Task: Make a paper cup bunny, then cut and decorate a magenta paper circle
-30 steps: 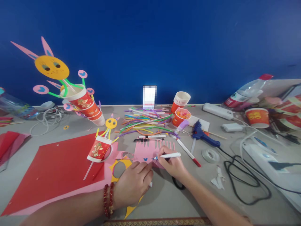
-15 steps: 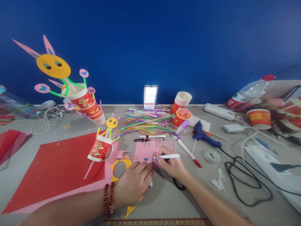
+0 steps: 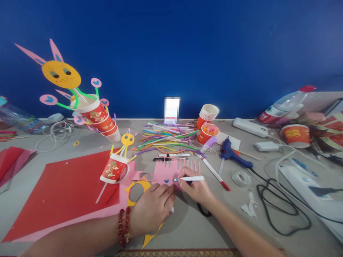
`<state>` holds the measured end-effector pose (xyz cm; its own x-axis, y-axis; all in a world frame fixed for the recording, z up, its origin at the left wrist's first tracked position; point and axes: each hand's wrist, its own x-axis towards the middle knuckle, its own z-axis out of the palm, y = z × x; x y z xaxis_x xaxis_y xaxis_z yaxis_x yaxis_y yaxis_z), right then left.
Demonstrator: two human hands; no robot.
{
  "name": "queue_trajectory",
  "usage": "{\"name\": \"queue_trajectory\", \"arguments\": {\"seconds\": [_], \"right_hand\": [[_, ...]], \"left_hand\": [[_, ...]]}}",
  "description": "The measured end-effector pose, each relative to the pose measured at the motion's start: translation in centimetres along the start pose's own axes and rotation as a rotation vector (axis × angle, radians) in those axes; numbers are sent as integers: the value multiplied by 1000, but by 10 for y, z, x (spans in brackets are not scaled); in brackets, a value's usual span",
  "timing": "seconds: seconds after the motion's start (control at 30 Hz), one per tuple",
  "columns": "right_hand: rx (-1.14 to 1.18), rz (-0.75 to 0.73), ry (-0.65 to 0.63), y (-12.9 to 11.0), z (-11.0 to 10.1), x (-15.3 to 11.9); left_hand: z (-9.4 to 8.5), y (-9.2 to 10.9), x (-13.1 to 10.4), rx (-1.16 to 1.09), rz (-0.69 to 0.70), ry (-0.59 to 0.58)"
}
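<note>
My right hand (image 3: 197, 187) is closed in a writing grip around a white marker (image 3: 193, 178). The marker's blue tip touches pink paper (image 3: 162, 171), just right of a small blue heart drawn there (image 3: 166, 181). The paper's far edge is cut into pointed strips. My left hand (image 3: 158, 203), palm down with fingers curled together, presses on the near edge of the paper. A small white piece (image 3: 172, 210) sticks out from under this hand, its kind mostly hidden. Yellow paper with a round hole (image 3: 146, 185) lies partly under the left hand.
Red paper (image 3: 75, 189) and a small cup figure (image 3: 115, 167) are on the left, before a taller cup figure (image 3: 92, 110). Pipe cleaners (image 3: 168, 137) lie behind the pink paper. A blue glue gun (image 3: 233, 155), tape roll (image 3: 241, 177) and black cord (image 3: 270, 221) are on the right.
The marker's rear end has tilted very slightly down and to the left in my right hand. My left hand keeps its place on the paper.
</note>
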<state>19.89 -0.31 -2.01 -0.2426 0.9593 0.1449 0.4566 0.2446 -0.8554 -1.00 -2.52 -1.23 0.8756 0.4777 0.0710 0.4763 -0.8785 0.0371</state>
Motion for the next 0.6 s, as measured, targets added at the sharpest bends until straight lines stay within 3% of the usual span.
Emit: {"name": "queue_trajectory", "arguments": {"seconds": [0.6], "right_hand": [[11, 5, -5, -2, 0, 0]], "left_hand": [[0, 0, 0, 8, 8, -11]]}}
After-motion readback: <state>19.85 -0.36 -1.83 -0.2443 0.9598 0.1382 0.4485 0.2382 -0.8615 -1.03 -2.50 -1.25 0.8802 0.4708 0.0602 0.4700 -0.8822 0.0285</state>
